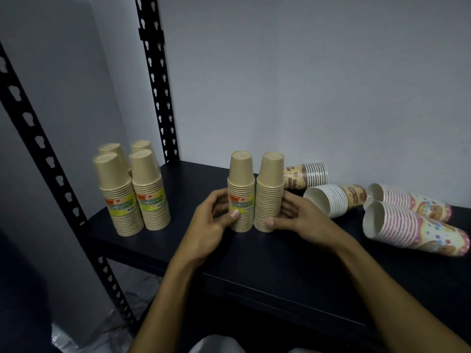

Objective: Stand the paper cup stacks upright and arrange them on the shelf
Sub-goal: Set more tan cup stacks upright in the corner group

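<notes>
Two tan paper cup stacks stand upright, rims down, side by side in the middle of the dark shelf (254, 263). My left hand (214, 220) grips the left stack (240, 189), which bears a yellow label. My right hand (295, 217) grips the right stack (270, 192). Several more tan stacks (132, 189) stand grouped at the shelf's left end. To the right, printed cup stacks lie on their sides: two brown-patterned ones (305, 175) (334, 203) and two pink-striped ones (410, 203) (413, 229).
Black perforated shelf posts rise at the back left (158, 80) and front left (38, 138). A pale wall (305, 85) closes the back of the shelf. Bare shelf surface lies between the left group and the held stacks.
</notes>
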A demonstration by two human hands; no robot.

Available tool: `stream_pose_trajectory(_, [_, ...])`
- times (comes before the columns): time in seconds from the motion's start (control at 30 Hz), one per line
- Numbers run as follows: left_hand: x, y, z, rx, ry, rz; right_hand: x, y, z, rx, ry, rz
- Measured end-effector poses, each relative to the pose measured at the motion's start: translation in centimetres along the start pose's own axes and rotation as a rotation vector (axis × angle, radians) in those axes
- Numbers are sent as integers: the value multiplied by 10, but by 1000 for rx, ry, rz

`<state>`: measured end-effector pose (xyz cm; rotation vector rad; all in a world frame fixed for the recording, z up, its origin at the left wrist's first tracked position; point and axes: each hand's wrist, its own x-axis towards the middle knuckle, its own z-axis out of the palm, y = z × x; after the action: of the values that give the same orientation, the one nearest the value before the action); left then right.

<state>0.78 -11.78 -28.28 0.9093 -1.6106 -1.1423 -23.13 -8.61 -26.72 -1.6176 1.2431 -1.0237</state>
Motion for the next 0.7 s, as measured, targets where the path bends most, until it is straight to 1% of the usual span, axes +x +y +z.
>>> stream_pose_trajectory(0.07, [0, 0, 0, -4, 2, 2, 0, 2, 7, -48, 63, -36])
stream_pose_trajectory(0.13, [1, 0, 0, -5, 7, 3, 1, 5, 10, -80, 92, -46])
stream_pose_trajectory(0.3, [-1, 1, 1, -12, 18, -1, -1, 3, 5, -35, -15, -11])
stream_pose_trajectory(0.33, [-1, 1, 1, -13, 19, -1, -2, 2, 5, -33, -3, -15])
stream_pose_trajectory(0.47, [-2, 2, 1, -9, 16, -11, -4, 4, 14, -90, 141, -24])
stream_pose_trajectory(0.53, [-2, 3, 1, -5, 9, -10, -4, 2, 17, -124, 166, -20])
stream_pose_trajectory(0.6, [-3, 4, 1, -3, 2, -10, -3, 0, 15, -124, 130, 15])
stream_pose_trajectory(0.7, [-5, 5, 0, -11, -25, -16, -3, -1, 6, -54, 20, 57])
